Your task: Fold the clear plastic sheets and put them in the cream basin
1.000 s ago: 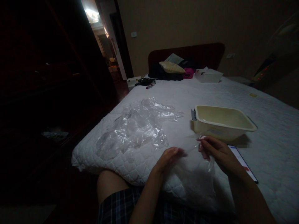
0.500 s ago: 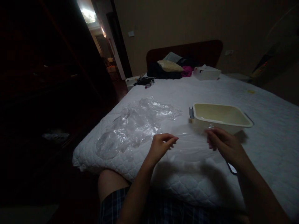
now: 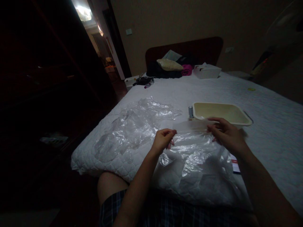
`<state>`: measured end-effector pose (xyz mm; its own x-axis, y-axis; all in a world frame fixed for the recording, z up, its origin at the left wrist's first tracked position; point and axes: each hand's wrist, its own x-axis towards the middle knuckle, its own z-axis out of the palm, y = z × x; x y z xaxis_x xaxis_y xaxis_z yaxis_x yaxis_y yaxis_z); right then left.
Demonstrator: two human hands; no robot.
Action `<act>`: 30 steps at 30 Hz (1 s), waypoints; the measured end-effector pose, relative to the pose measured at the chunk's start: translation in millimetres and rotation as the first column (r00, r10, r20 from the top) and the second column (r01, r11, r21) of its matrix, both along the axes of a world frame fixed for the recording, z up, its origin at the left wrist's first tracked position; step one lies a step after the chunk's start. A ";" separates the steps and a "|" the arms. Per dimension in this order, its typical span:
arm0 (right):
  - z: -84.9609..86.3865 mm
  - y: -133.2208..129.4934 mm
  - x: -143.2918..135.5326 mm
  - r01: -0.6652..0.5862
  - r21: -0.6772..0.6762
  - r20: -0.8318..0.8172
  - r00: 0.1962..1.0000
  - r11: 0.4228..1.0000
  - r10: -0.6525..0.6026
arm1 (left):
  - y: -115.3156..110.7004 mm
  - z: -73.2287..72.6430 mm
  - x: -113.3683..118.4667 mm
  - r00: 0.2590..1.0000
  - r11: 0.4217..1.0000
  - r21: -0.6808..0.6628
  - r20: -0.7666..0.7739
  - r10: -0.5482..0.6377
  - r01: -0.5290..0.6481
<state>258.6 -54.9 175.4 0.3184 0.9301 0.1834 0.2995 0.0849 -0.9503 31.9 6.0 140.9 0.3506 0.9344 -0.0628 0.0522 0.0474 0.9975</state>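
Note:
A clear plastic bag [image 3: 196, 154] hangs between my two hands, its upper edge stretched roughly level and its lower part draped toward my lap. My left hand [image 3: 163, 140] pinches one end of that edge between thumb and fingers. At the other end, my right hand [image 3: 224, 134] grips it, closed with thumb against fingers. Just beyond my right hand stands a cream rectangular container [image 3: 217, 113] with a grey clip on its left side; its front is partly hidden by the plastic and my hand. A pile of crumpled clear plastic bags [image 3: 134, 126] lies to the left.
The white quilted bed [image 3: 170, 91] fills the middle. Near the headboard are a white box [image 3: 207, 71], a magenta roll [image 3: 187, 70], a beige pillow [image 3: 169, 65] and dark cloth. A flat object with a dark edge [image 3: 236, 165] lies partly behind my right forearm.
The plastic between my hands has swung down and spread toward my lap, catching more light. Both hands are slightly higher, and the view has shifted a little.

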 end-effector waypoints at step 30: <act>-130.7 46.5 20.5 -0.015 -0.123 0.576 0.813 0.992 0.084 | 20.2 -83.7 0.2 0.645 0.909 0.388 -0.737 0.204 0.155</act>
<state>279.1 -8.4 44.7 0.1382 0.9662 0.2174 0.7952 0.0226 -0.6059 32.1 26.2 57.2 0.3238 0.9436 0.0692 0.7877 -0.3094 0.5327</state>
